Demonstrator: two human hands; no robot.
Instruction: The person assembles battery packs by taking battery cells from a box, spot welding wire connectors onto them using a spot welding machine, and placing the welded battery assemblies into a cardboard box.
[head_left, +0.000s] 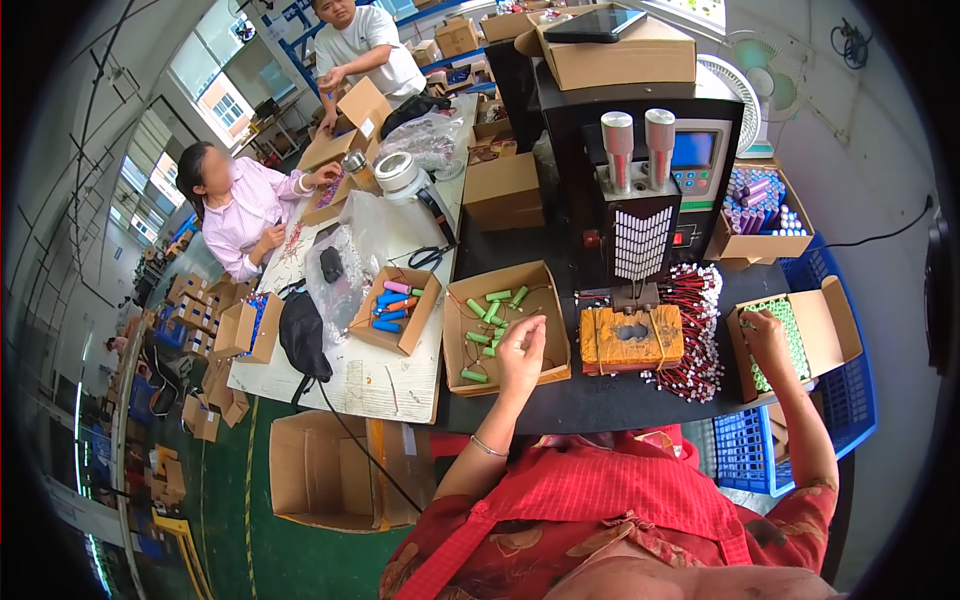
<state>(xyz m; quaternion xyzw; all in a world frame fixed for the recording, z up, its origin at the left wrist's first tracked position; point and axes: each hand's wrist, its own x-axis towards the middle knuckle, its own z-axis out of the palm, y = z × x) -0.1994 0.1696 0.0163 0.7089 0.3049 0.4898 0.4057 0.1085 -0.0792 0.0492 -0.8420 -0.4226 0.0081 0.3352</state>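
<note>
My left hand (522, 357) is over the right side of an open cardboard box (552, 375), its fingers curled together. Whatever it may hold is hidden. Several green battery cells (474, 376) with thin wires lie loose in that box. At the right, my right hand (768, 342) reaches into another cardboard box (745, 370), its fingers closed on a green battery cell among tightly packed upright ones (795, 340). Between my hands stands a black spot-welding machine (640, 240) with two metal cylinders. A worn orange block (630, 338) with a dark hollow sits beneath its electrodes.
Red-and-black wire leads with white connectors (700, 340) pile beside the block. A box of purple cells (765, 245) and blue crates (745, 450) stand right. On the white table (400, 390) are scissors (428, 258) and a box of coloured cells (425, 325). Two people work beyond.
</note>
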